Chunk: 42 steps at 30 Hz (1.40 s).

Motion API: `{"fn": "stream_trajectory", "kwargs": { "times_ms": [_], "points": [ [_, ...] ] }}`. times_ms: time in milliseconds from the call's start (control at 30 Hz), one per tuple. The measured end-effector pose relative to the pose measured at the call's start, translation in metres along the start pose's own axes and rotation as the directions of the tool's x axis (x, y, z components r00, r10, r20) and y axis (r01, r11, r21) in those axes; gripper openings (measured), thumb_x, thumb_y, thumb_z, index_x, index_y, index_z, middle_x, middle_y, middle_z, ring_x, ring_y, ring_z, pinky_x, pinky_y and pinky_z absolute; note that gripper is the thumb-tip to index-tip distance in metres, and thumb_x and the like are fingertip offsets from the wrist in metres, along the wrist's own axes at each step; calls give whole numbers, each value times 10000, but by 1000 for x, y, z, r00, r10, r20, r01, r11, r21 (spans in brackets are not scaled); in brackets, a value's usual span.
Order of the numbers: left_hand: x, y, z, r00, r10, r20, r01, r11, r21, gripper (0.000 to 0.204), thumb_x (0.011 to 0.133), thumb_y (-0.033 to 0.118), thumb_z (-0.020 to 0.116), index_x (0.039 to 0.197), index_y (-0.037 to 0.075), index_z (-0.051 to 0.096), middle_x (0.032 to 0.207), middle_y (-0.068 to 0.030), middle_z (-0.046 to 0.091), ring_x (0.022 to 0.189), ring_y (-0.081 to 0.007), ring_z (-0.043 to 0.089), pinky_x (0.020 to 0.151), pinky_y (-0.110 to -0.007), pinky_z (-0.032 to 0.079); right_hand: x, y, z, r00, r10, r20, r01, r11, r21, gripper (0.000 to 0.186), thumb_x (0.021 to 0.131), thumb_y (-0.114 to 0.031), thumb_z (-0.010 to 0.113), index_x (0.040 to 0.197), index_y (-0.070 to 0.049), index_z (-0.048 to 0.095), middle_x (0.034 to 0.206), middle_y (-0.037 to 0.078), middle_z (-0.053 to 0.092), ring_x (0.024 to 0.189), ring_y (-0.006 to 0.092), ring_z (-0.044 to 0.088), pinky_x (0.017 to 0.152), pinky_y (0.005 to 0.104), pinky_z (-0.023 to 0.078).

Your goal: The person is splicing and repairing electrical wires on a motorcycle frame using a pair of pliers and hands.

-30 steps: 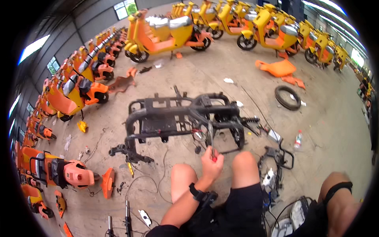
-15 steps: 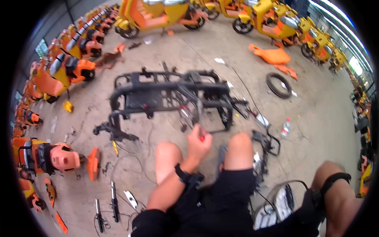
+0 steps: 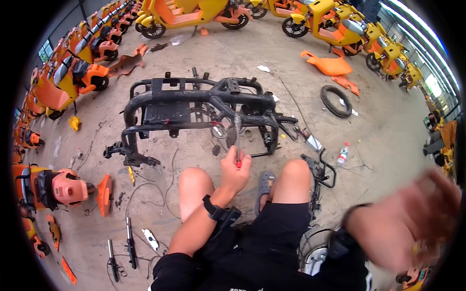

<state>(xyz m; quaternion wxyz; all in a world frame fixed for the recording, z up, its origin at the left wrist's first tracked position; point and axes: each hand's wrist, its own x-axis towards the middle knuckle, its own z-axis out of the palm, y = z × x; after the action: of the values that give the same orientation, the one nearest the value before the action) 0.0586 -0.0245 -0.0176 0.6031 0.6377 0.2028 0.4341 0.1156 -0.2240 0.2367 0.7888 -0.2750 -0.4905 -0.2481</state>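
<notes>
My left hand (image 3: 235, 172) is closed around the red handle of a slim metal tool that looks like a screwdriver (image 3: 238, 164). Its shaft points away from me, and a coil spring (image 3: 237, 123) lies in line with its far end, against the black scooter frame (image 3: 170, 97). Whether the tool hooks the spring is too small to tell. The bare frame lies on the floor in front of my knees. My right hand (image 3: 405, 218) is raised at the right, smeared by motion, near no part of the frame; its fingers are unclear.
Two shock absorbers (image 3: 130, 242) lie at the lower left near an orange panel (image 3: 104, 195). On the right are a plastic bottle (image 3: 343, 154), a tyre (image 3: 336, 102) and an orange body panel (image 3: 326, 64). Yellow scooters (image 3: 182, 12) stand around, and loose cables cross the floor.
My right hand has swung up and inward from the lower right. The left hand keeps its grip on the tool. The whole view has shifted slightly.
</notes>
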Motion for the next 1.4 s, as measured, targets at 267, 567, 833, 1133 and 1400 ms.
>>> {"fn": "stream_trajectory", "kwargs": {
  "times_ms": [267,567,833,1133,1400],
  "points": [
    [0,-3,-8,995,-69,66,69,998,-10,195,905,98,507,750,22,417,577,-51,481,525,-93,451,479,-281,363,-187,155,-10,342,928,150,-913,366,-179,291,974,-143,455,1191,14,567,1162,86,623,1041,148,578,883,297,447],
    [1,6,-12,991,-3,134,-11,995,101,176,933,144,446,898,-1,540,625,-117,581,553,-178,566,516,-327,429,-227,162,11,153,930,334,-987,162,-1,319,1021,-220,424,1159,-2,613,1013,55,652,838,78,593,733,202,476],
    [21,18,-39,1000,-11,-17,13,985,171,155,903,81,530,1005,0,614,767,-76,625,642,-123,582,563,-274,458,-241,167,2,280,950,141,-953,292,-77,288,1018,-231,444,1018,-7,625,833,27,633,676,85,542,611,203,425],
    [69,33,-34,823,552,138,-490,564,664,184,814,-2,657,995,30,663,1008,-115,621,841,-292,591,755,-340,480,-242,153,3,120,977,175,-993,119,16,246,1015,-247,449,1009,-35,575,638,-25,461,525,48,381,484,203,313],
    [58,27,-33,910,414,-9,-350,780,519,182,819,-29,645,1000,-16,647,893,-128,673,851,-260,652,778,-335,506,-246,147,8,213,962,172,-975,222,-29,238,1007,-230,473,985,-25,592,613,-73,361,542,20,302,491,199,236]
  ]
}}
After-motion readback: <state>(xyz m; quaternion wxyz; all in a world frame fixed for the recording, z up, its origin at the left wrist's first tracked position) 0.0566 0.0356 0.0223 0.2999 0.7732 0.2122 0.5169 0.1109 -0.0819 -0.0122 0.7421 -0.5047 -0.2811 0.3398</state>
